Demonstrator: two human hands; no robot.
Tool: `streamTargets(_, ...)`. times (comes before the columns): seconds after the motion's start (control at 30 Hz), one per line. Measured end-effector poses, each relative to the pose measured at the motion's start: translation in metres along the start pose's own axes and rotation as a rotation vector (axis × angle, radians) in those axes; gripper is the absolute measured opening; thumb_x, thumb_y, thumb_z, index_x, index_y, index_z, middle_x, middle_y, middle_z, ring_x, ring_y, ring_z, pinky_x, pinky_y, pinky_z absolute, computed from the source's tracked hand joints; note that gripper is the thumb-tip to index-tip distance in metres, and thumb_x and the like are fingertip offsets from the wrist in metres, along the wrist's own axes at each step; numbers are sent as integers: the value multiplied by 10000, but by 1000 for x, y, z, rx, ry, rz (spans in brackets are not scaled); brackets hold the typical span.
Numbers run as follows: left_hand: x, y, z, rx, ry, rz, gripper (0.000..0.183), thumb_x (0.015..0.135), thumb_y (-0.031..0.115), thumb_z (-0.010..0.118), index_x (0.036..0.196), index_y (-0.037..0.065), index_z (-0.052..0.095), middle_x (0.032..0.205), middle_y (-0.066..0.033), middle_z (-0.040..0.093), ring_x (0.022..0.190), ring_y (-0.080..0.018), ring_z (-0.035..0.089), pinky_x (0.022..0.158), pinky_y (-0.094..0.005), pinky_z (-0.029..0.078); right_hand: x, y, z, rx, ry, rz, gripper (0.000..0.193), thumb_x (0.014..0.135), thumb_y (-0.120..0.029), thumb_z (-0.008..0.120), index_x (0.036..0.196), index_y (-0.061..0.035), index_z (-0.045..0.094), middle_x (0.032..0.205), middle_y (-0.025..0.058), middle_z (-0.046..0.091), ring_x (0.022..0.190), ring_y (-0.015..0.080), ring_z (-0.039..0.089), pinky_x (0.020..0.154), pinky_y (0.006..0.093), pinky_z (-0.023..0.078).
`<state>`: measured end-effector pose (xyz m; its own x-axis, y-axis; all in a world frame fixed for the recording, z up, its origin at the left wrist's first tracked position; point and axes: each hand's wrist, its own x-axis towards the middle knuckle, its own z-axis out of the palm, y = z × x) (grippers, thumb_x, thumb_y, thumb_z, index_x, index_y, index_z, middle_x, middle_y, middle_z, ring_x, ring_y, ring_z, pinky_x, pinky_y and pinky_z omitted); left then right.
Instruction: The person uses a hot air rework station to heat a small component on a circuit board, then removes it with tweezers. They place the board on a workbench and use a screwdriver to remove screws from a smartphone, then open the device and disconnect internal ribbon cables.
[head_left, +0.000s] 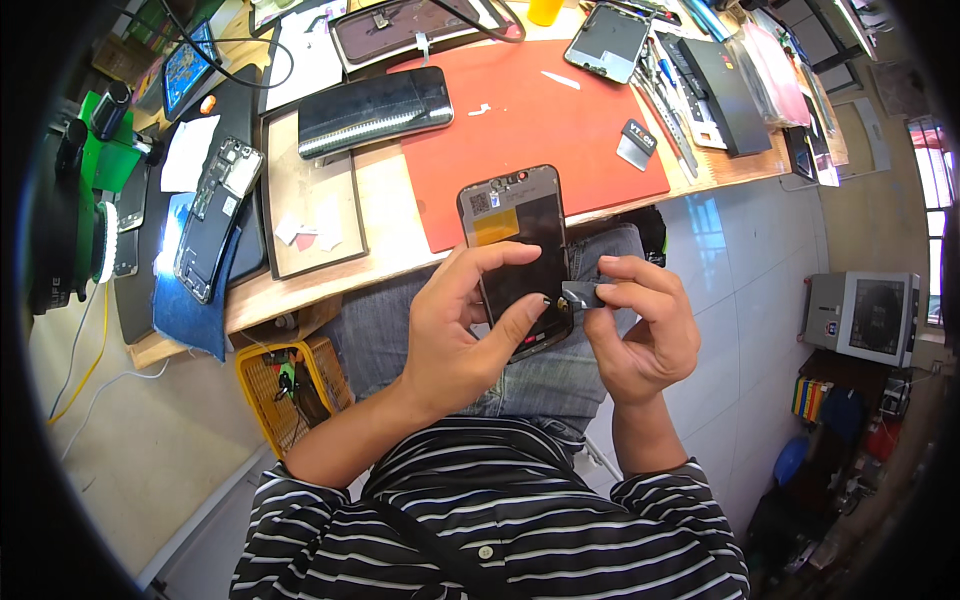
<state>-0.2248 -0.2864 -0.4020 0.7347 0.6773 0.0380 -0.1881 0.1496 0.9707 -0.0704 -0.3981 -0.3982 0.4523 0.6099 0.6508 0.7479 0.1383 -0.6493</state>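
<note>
My left hand (450,335) is closed round a phone screen panel (505,215), back side up, above my lap at the table's front edge. A yellow patch and a small printed label show near the panel's top end. At its lower right edge, my right hand (650,335) pinches a small, thin dark grey piece (580,293) between thumb and fingers. The tip of that piece meets or overlaps the panel's edge; I cannot tell which. My left thumb lies across the panel's lower part, close to the piece.
A red mat (520,120) covers the table's middle, with a black-and-grey card (636,146) on it. Around it lie a black phone (375,110), an opened phone (215,215), another phone panel (607,42) and slim tools (670,115). A yellow basket (262,400) stands below.
</note>
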Motion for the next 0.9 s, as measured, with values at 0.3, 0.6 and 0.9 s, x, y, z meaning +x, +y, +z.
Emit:
streamTargets(0.3, 0, -5, 12, 206, 16, 189, 397, 870, -67, 775, 1238, 30, 665, 1136, -113, 639, 997, -178, 699, 812, -277, 572, 4, 0, -6, -71, -63, -102, 347, 659, 116, 791, 963, -39, 729, 1101, 150, 715, 748, 186, 669, 653, 287, 552)
streamTargets(0.6, -4, -3, 9, 267, 11, 174, 211, 903, -36, 746, 1099, 29, 699, 1024, -128, 656, 883, -219, 680, 745, -297, 534, -3, -2, -3, 91, -46, -2, 314, 717, 115, 812, 988, -14, 719, 1126, 192, 682, 746, 145, 659, 627, 264, 551)
streamTargets(0.9, -5, -7, 8, -183, -15, -48, 388, 1012, -17, 652, 1388, -19, 554, 1226, -85, 664, 1060, -126, 635, 926, -264, 509, 13, -8, -29, 668, -210, 749, 107, 915, 17, 746, 992, 48, 678, 989, 102, 691, 884, 102, 623, 780, 234, 500)
